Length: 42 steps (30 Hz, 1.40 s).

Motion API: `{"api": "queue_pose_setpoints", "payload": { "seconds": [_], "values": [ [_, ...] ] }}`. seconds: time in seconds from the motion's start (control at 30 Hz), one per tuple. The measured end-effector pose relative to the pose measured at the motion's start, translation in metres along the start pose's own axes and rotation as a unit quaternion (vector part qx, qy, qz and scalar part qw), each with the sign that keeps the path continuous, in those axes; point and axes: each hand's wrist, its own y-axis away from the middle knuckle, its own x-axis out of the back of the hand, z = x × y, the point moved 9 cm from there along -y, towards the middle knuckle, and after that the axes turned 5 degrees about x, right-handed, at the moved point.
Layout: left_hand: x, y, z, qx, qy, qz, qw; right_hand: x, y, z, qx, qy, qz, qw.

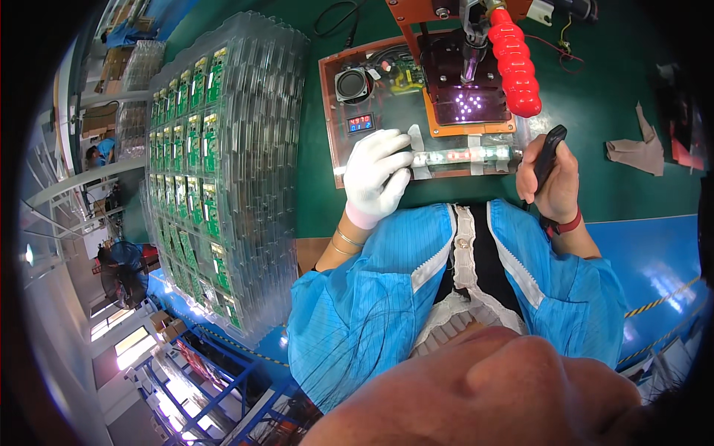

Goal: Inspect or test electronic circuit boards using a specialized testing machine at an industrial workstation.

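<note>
My left hand [378,177], in a white glove, rests at the front left edge of a clear-topped test box [338,160]. Its fingers are bent but apart, beside the end of a strip of lit indicators [461,155], and nothing shows in them. My bare right hand [559,182] is closed around a slim black handheld device [549,157], held upright off the box's right front corner. On the box, a dark plate [472,104] with glowing whitish-purple dots sits in an orange frame [439,128]. A clamp with a red ribbed handle [513,63] stands over it.
Stacked clear plastic trays [256,149] holding several green circuit boards [195,134] stand tall on the left. A round speaker [352,85] and a small digital meter [361,123] are in the box. A beige cloth piece [638,151] lies on the green table at right.
</note>
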Motion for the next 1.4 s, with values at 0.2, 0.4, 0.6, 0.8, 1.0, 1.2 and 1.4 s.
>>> {"api": "queue_pose_setpoints", "payload": {
  "seconds": [0.2, 0.4, 0.6, 0.8, 1.0, 1.2, 1.4],
  "values": [
    [0.001, 0.001, -0.001, 0.006, -0.003, -0.005, 1.0, 0.009, -0.001, -0.006, 0.002, -0.05, 0.047, 0.998],
    [0.0, 0.002, 0.0, -0.003, -0.007, -0.005, 1.0, 0.007, -0.001, -0.004, -0.006, -0.054, 0.048, 0.997],
    [-0.001, 0.001, 0.001, -0.006, -0.006, -0.009, 1.0, 0.008, -0.002, -0.002, -0.019, -0.064, 0.035, 0.997],
    [-0.002, -0.001, 0.002, -0.006, -0.009, -0.015, 1.0, -0.001, -0.003, -0.004, -0.048, -0.1, 0.034, 0.993],
    [-0.002, -0.001, 0.002, -0.006, -0.009, -0.014, 1.0, -0.001, -0.005, -0.009, -0.043, -0.073, 0.035, 0.996],
    [-0.002, -0.001, 0.002, -0.007, -0.011, -0.011, 1.0, 0.0, -0.002, -0.007, -0.023, -0.093, -0.016, 0.995],
    [-0.002, -0.001, 0.003, -0.011, -0.019, -0.008, 1.0, 0.0, -0.001, -0.005, -0.032, -0.098, -0.013, 0.995]
  ]
}}
